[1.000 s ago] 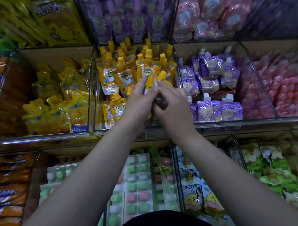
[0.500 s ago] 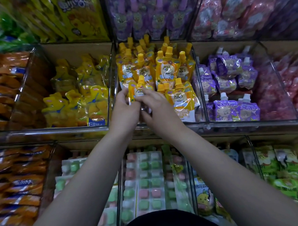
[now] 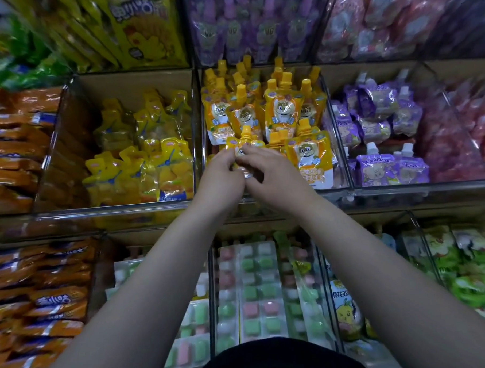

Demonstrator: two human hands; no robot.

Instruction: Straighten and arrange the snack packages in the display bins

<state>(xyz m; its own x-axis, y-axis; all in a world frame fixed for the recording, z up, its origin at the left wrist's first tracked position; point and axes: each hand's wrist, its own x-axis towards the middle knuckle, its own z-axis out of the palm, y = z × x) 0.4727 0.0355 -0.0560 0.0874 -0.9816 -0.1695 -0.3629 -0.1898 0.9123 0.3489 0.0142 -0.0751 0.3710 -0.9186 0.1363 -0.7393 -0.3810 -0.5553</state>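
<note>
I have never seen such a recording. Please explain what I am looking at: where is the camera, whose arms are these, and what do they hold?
There is no machine here. The camera sits on a person's head and looks forward and down, so the two bare arms are that person's own. In front are shop shelves with clear bins. The left hand and the right hand together hold one orange pouch with a spout, at the front of the middle bin, among similar pouches. Yellow bags lie in the bin to its left, purple pouches to its right. Below are candy trays.
</note>
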